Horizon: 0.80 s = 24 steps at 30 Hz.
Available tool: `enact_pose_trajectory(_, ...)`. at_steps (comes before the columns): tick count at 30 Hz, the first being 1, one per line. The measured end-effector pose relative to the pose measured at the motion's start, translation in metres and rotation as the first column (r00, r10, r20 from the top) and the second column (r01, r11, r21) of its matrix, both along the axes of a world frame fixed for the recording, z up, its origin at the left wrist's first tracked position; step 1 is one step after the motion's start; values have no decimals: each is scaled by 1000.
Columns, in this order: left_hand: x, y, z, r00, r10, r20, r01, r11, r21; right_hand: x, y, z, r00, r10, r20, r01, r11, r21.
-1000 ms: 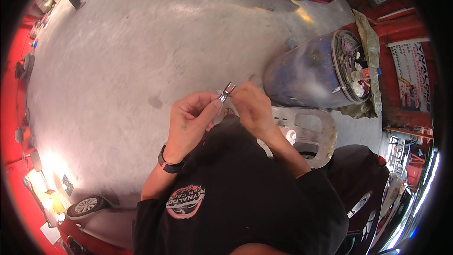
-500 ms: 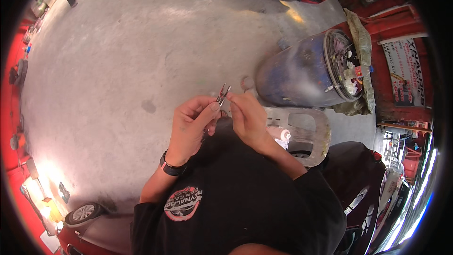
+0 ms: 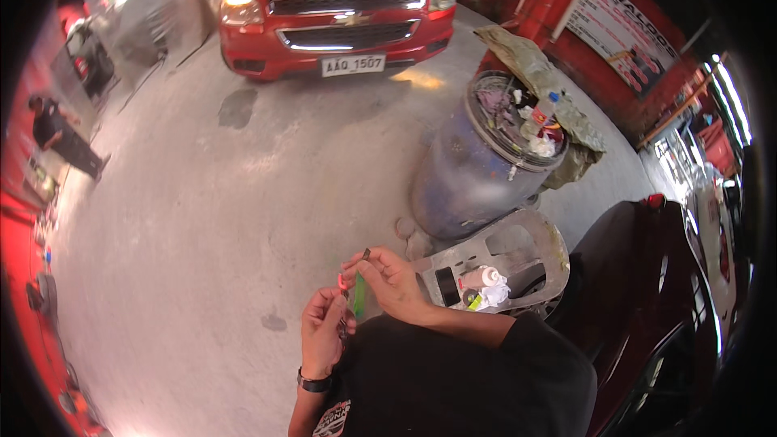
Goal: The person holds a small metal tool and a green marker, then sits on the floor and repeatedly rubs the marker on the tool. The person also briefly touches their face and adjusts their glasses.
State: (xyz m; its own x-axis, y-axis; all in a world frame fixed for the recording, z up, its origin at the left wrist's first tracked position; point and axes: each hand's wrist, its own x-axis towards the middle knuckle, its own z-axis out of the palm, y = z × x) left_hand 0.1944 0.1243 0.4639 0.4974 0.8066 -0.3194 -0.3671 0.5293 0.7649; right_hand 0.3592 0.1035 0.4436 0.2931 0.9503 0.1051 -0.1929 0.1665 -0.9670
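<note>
My left hand [image 3: 324, 330] is closed, fingertips pinched, just below and left of my right hand. A small pinkish-red curved piece [image 3: 342, 282] shows at its fingertips; what else it grips is hidden. My right hand [image 3: 390, 279] pinches a thin, dark, flat piece [image 3: 366, 254] between thumb and fingers. Below that thumb, between the two hands, hangs a narrow bright green strip [image 3: 358, 295]. Whether the strip joins the dark piece, I cannot tell. A dark band circles my left wrist.
Right of my hands, a worn plastic chair [image 3: 546, 251] bears a white bottle [image 3: 483, 277], a dark phone-like rectangle [image 3: 446, 286] and crumpled white paper [image 3: 495, 291]. Behind stands a blue drum [image 3: 461, 170] full of rubbish. A red vehicle [image 3: 340, 0] faces me; a person [image 3: 65, 137] stands far left.
The view has lifted, showing more of the red vehicle. Small silvery metal pieces showed between my hands before; now the green strip and pinkish-red piece show there. My right hand now holds the dark piece.
</note>
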Motion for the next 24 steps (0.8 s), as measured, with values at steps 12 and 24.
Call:
enact_pose_trajectory(12, 13, 0, -16, 967, -190, -168, 199, 979, 38, 24, -6, 25, 985, 93, -144, -134, 942, -307)
enact_pose_trajectory(24, 4, -2, -20, 980, -89, -176, 101, 993, 61, 193, 151, 118, 555, 356, -752, 67, 882, 467)
